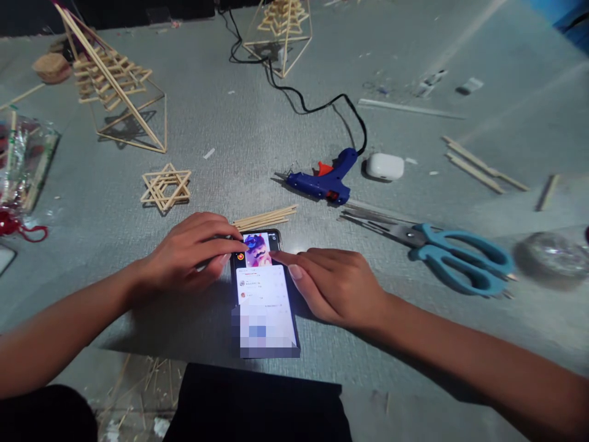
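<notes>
A smartphone point(264, 288) lies flat near the table's front edge, its screen lit with a picture at the top and lines of text below. My right hand point(340, 282) reaches in from the right, its index fingertip on or just over the picture. From the other side my left hand point(197, 248) rests at the phone's upper left edge, fingers stretched out and holding nothing. Just beyond the phone lie several thin wooden sticks point(267, 218). A six-pointed star of sticks point(166, 188) sits to the left of them.
A blue glue gun point(322, 183) with a black cord point(304, 107) lies ahead, beside a white earbud case point(385, 166). Scissors point(460, 255) are at right, near a roll of clear tape point(559, 255). Stick frames point(117, 86) stand at the back. Plastic-wrapped packs point(25, 159) lie left.
</notes>
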{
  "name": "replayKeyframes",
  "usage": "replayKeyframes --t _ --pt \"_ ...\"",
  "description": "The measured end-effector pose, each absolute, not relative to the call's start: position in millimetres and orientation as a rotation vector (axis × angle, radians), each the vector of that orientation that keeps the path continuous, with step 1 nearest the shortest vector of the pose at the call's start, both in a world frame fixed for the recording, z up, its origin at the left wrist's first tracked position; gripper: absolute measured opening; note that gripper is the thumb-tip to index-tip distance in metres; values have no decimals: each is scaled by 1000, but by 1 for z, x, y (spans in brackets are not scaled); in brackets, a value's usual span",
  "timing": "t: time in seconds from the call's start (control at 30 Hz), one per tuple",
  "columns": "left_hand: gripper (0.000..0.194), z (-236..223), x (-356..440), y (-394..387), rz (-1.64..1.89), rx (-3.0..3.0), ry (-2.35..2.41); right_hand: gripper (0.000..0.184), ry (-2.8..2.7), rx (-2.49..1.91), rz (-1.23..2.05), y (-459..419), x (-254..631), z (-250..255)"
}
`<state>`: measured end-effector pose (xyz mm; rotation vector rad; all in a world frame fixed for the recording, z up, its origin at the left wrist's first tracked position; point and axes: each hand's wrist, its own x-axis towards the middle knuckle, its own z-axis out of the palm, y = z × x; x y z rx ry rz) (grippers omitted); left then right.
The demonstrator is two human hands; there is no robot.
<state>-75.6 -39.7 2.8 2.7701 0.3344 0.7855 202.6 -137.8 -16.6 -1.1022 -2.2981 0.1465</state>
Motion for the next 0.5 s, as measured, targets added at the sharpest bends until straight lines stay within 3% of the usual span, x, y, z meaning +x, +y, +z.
replayKeyframes --t 0.3,0.5 --pt "33 5 -76 -40 790 2761 314 30 -2413 -448 177 -137 204 -13" --pt "31 4 -76 -40 780 2760 327 33 -2350 -993 117 -136 202 -15"
